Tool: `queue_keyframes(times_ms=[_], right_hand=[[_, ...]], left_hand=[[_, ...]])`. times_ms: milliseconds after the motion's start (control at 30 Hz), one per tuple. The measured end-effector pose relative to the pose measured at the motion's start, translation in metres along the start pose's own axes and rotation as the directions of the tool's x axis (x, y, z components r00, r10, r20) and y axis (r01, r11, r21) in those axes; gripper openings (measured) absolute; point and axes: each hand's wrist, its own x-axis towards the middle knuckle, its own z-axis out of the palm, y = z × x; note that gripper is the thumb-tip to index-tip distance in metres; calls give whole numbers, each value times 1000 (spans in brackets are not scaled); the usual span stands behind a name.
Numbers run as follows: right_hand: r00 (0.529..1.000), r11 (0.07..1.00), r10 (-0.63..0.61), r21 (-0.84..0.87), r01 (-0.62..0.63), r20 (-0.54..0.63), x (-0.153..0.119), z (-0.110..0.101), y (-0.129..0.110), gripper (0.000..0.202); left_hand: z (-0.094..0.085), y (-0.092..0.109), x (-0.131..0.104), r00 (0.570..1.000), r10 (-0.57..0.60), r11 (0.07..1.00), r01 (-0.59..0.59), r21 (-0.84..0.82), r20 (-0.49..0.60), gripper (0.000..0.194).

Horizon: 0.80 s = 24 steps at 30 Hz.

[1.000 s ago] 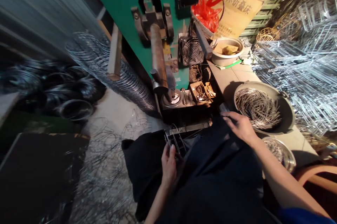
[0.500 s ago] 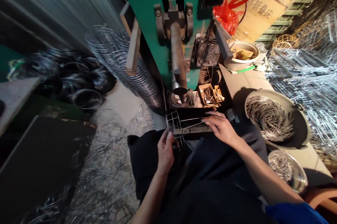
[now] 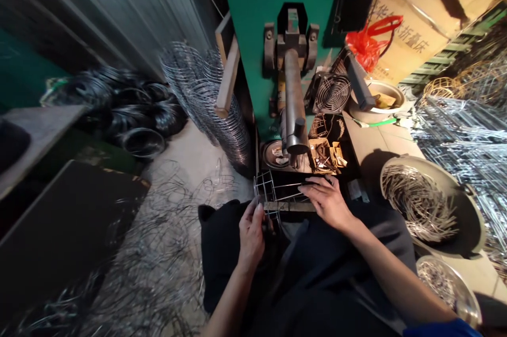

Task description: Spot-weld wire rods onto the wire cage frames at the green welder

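Note:
My left hand [image 3: 252, 228] is closed on the near side of a small wire rack [image 3: 266, 184], thumb on top. The rack is a boxy grid of thin metal rods above my lap. My right hand [image 3: 327, 200] pinches a thin metal rod [image 3: 287, 186] that runs leftward to the rack. Below the rod, a flat bar [image 3: 293, 206] lies crosswise at the edge of the machine stand. In front of both hands the round steel arm [image 3: 295, 104] of a green machine [image 3: 253, 20] juts toward me.
To the right stand a large basin [image 3: 471, 221] of bent wire pieces and a metal bowl [image 3: 465, 295] of small parts. Stacked wire rings [image 3: 209, 99] lean left of the machine. Loose wire [image 3: 158, 252] litters the floor. Small boxes [image 3: 325, 155] sit under the steel arm.
The view has shifted, so the surroundings appear farther right and lower. My right hand has moved slightly closer to the rack, still pinching the rod. My left hand keeps hold of the rack.

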Motion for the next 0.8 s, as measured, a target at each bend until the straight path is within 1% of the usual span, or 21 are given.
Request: queue_keyframes(times_ms=[133, 200, 400, 533, 667, 800], right_hand=[[999, 998, -8, 62, 11, -54, 13, -5, -4, 21], [997, 997, -18, 74, 24, -71, 20, -6, -4, 19], [993, 995, -45, 86, 54, -106, 38, -6, -3, 19], [989, 993, -71, 83, 82, -127, 46, -9, -4, 18], [986, 994, -64, 73, 76, -152, 51, -12, -6, 19], [979, 994, -72, 65, 86, -190, 55, -10, -5, 17]], left_hand=[[-1, 8, 3, 999, 4, 999, -6, -48, -48, 64], [-1, 13, 6, 998, 20, 998, -24, -63, -62, 64], [2, 28, 16, 995, 81, 987, -87, -132, -52, 64], [4, 32, 22, 995, 98, 982, -102, -157, -32, 65], [5, 33, 26, 994, 109, 979, -112, -171, -24, 64], [6, 35, 32, 991, 135, 975, -135, -177, -12, 59]])
